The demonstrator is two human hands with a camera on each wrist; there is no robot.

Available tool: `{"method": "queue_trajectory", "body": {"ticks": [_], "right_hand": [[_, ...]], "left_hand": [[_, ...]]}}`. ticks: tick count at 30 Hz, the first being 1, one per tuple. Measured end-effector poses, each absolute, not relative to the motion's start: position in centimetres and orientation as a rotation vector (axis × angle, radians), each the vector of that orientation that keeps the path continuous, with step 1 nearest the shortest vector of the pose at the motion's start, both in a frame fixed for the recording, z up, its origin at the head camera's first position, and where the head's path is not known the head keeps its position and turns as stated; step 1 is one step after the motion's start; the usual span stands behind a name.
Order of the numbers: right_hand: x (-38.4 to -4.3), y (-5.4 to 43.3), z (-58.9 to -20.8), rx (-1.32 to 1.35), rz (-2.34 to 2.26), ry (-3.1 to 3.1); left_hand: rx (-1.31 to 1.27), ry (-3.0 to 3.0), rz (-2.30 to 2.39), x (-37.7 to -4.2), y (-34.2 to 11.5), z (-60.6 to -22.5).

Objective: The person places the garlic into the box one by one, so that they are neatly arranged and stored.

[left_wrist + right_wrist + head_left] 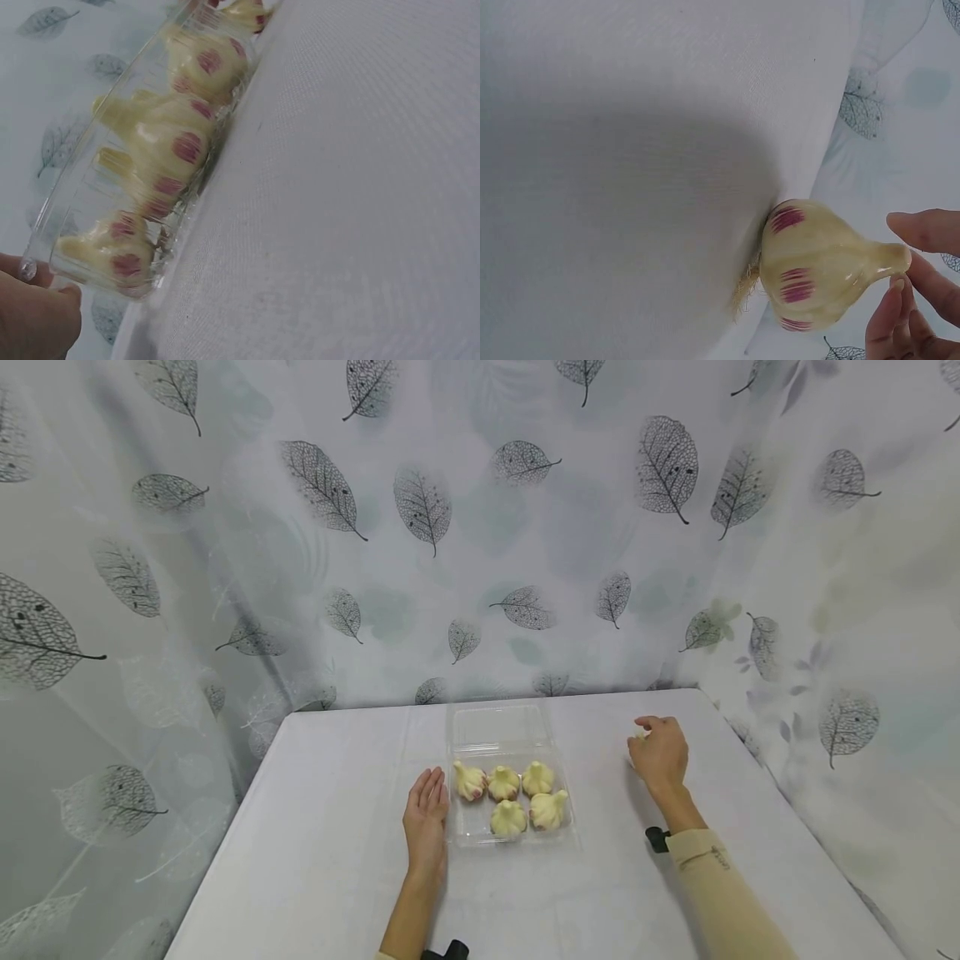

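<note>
In the head view my left hand (426,814) lies along the left side of a clear plastic container (468,831), fingers straight. Its thumb (69,292) is at the container's corner in the left wrist view. Several garlic bulbs (509,818), cream with purple-pink patches, sit inside the container. Off to the right, my right hand (662,752) has its fingers around the stem of another garlic bulb (810,270). This bulb is at the white tabletop, its roots at the cloth; in the head view the hand hides most of it.
The container's clear lid (498,727) is folded back behind it. A white cloth covers the table (330,860). Leaf-printed curtains (480,543) hang behind the table and on both sides.
</note>
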State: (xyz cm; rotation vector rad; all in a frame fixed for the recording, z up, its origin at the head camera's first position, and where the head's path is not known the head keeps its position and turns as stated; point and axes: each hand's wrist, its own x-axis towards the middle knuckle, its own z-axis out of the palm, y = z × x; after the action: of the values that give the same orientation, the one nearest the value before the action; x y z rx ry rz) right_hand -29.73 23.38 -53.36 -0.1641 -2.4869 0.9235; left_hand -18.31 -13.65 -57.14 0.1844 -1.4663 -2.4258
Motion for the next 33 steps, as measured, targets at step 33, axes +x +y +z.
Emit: {"method": "queue_trajectory", "body": {"ticks": [33], "right_hand": [[-29.3, 23.4, -52.4, -0.085, 0.932, -2.434]], "left_hand": [[0.192, -1.462, -2.415, -18.5, -13.7, -57.1]]}}
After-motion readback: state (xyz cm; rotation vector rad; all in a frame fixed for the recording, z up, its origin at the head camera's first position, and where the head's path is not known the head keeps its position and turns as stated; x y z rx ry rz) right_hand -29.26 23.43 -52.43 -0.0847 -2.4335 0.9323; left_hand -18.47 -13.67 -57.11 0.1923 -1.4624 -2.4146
